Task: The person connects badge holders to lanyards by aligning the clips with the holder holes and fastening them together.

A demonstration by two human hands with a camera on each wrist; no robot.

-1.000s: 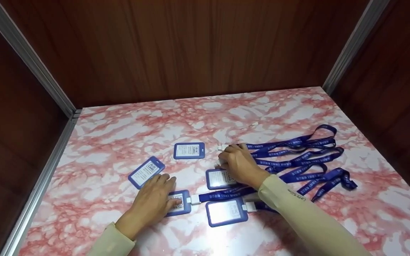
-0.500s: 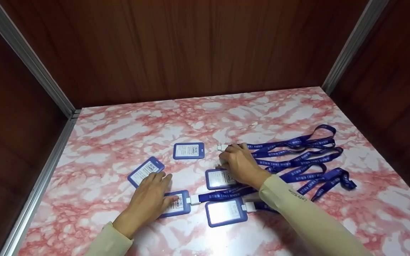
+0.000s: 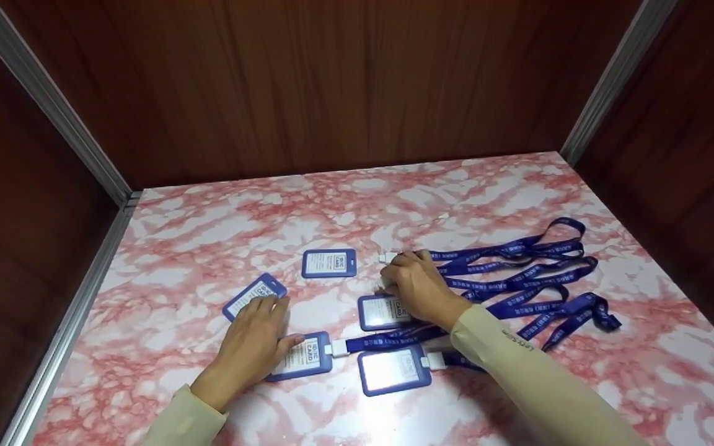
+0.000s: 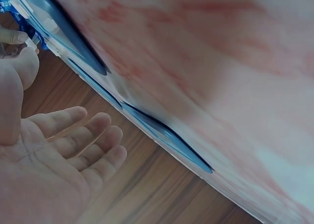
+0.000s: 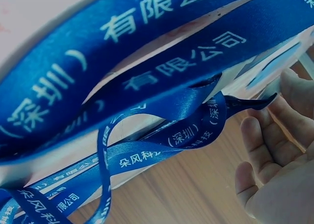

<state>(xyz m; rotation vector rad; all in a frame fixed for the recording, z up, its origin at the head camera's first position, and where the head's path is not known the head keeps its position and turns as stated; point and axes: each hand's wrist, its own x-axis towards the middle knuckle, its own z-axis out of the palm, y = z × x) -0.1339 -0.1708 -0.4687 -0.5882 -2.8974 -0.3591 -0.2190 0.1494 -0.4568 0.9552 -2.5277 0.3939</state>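
Note:
My left hand (image 3: 242, 347) hovers with relaxed, spread fingers over two blue-framed ID card holders. Its fingertips overlap the tilted card holder (image 3: 271, 288), and its thumb overlaps the lower card holder (image 3: 312, 354), which is joined by a white clip (image 3: 339, 347) to a blue lanyard. The palm faces the table in the left wrist view with nothing held. My right hand (image 3: 422, 288) pinches the white clip end of a blue lanyard; that lanyard's ribbon (image 5: 245, 103) leads to the fingertips in the right wrist view. A card holder (image 3: 377, 311) lies partly hidden below this hand.
Another card holder (image 3: 328, 263) lies alone farther back. Nearest me is a card holder (image 3: 392, 370) with a clip. Several lanyards (image 3: 521, 282) stretch rightward across the marbled table (image 3: 258, 223). Another white clip (image 3: 387, 256) shows beyond the right hand. Brown panels (image 3: 332, 80) enclose the table.
My left hand has drawn slightly left off the lower card holder, uncovering more of it, and now covers more of the tilted one. The right hand has stayed in place.

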